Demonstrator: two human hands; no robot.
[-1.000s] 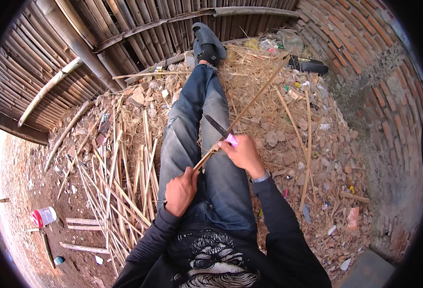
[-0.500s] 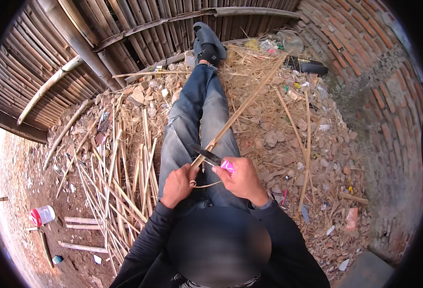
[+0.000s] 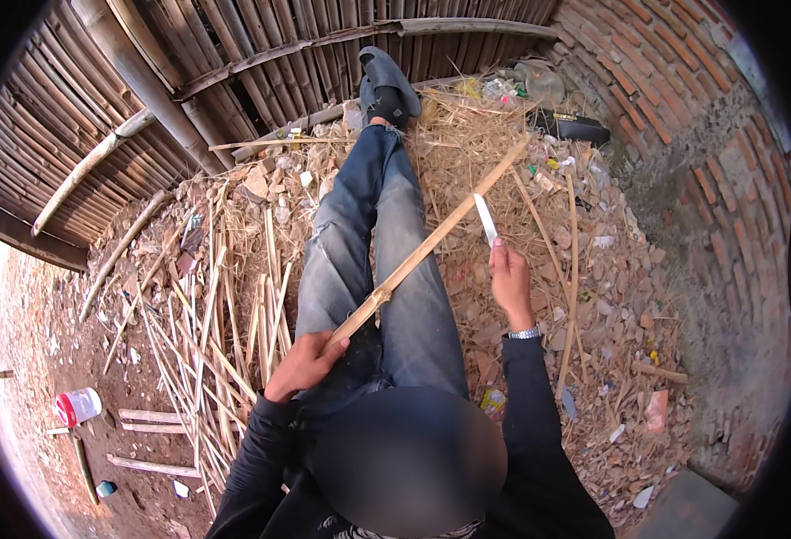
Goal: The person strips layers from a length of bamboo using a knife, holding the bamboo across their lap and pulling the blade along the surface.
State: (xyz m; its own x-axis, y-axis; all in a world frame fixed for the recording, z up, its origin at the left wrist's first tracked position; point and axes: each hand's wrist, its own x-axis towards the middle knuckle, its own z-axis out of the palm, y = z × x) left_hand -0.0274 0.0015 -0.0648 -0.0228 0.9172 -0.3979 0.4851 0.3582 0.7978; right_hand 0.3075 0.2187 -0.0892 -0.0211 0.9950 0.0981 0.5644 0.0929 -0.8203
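Note:
A long split bamboo strip (image 3: 431,240) slants up and to the right across my outstretched legs, with a knot partway along it. My left hand (image 3: 309,361) grips its lower end above my thigh. In my right hand (image 3: 510,280) is a knife (image 3: 485,218), its handle hidden in my fist. The pale blade points up, and its tip lies at or very close to the strip's right edge, near the far end; whether they touch I cannot tell.
Many cut bamboo strips (image 3: 211,332) lie heaped left of my legs. Two thin strips (image 3: 574,269) rest on the rubble to the right. A bamboo wall (image 3: 297,72) stands ahead, a brick wall (image 3: 719,225) at right. A red-and-white bucket (image 3: 79,407) is at far left.
My right hand with the knife has moved away from my left hand, up and right toward the strip's far end. My left hand has shifted slightly down and left. The thin curled shaving between them is gone.

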